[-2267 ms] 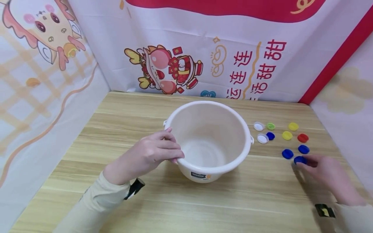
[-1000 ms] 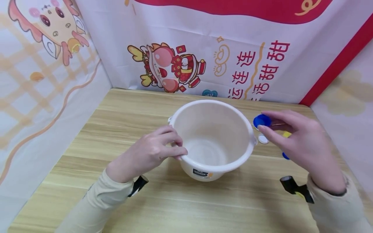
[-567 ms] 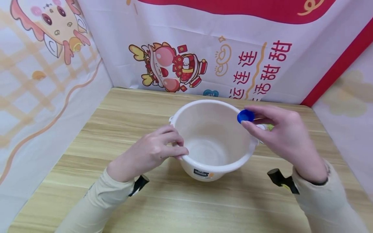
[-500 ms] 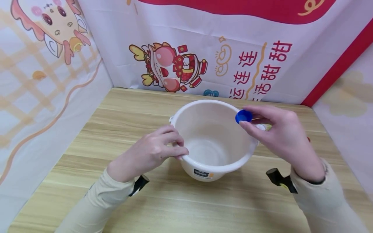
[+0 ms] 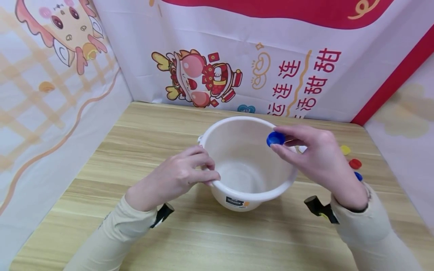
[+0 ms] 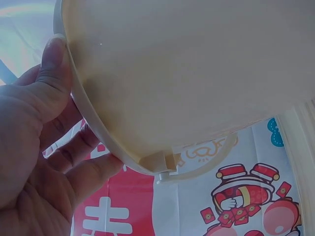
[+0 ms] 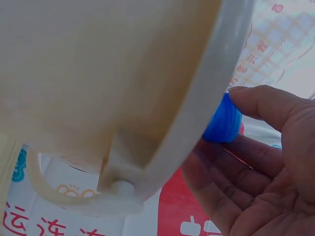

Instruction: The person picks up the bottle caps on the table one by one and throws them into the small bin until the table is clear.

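I see the right hand point(image 5: 313, 160) pinching a blue bottle cap point(image 5: 275, 139) over the bucket point(image 5: 252, 197) the left hand point(image 5: 174, 174) grips.

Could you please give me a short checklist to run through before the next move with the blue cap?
1. Blue cap pinched by the right hand: ok.
2. Bucket gripped at its rim by the left hand: ok.
3. Bucket upright on the table: ok.
4. Handle outside the opening: ok.
5. Blue cap fully inside the rim: cannot tell.
6. Number of other caps: cannot tell; the right hand blocks the view.
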`<control>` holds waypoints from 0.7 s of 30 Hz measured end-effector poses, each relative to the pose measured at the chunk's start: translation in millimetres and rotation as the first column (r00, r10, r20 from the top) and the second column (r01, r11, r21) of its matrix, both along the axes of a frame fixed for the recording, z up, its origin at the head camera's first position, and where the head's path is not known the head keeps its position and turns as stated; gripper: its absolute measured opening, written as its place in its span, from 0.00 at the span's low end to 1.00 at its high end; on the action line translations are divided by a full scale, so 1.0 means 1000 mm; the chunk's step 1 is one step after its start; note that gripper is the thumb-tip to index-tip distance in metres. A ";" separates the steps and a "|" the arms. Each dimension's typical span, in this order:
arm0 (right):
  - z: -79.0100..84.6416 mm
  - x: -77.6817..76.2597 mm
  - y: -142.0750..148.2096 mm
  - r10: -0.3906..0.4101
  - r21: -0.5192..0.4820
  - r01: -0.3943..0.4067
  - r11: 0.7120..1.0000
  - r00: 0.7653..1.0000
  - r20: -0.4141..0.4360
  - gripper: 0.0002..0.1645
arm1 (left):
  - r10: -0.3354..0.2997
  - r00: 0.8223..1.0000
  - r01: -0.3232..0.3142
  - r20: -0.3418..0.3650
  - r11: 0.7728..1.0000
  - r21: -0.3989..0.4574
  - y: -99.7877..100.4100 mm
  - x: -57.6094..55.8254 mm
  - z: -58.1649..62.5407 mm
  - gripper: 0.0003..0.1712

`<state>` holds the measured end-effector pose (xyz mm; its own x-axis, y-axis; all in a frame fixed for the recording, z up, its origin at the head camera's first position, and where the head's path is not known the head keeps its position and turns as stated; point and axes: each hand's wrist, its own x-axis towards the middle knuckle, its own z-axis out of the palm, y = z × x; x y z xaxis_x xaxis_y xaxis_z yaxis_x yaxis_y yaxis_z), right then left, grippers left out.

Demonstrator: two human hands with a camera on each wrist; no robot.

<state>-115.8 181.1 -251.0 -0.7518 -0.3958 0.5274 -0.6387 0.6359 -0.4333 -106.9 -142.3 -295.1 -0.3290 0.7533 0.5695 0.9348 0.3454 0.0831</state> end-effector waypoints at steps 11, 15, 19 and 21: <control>-0.001 -0.001 -0.004 0.007 0.016 -0.007 1.000 1.000 0.000 0.24 | 0.019 0.999 -0.019 0.044 1.000 -0.008 0.000 0.002 0.001 0.16; -0.002 -0.001 -0.006 0.008 0.020 -0.009 1.000 1.000 0.019 0.25 | 0.023 0.998 -0.022 0.057 1.000 -0.011 0.000 0.003 0.002 0.17; -0.002 -0.001 -0.008 0.010 0.021 -0.011 1.000 0.999 0.041 0.26 | 0.020 0.998 -0.020 0.057 1.000 -0.009 0.001 0.002 0.002 0.16; -0.003 -0.002 -0.009 0.015 0.019 -0.015 1.000 0.999 0.043 0.26 | 0.017 0.999 -0.016 0.052 1.000 -0.006 0.001 0.002 0.002 0.16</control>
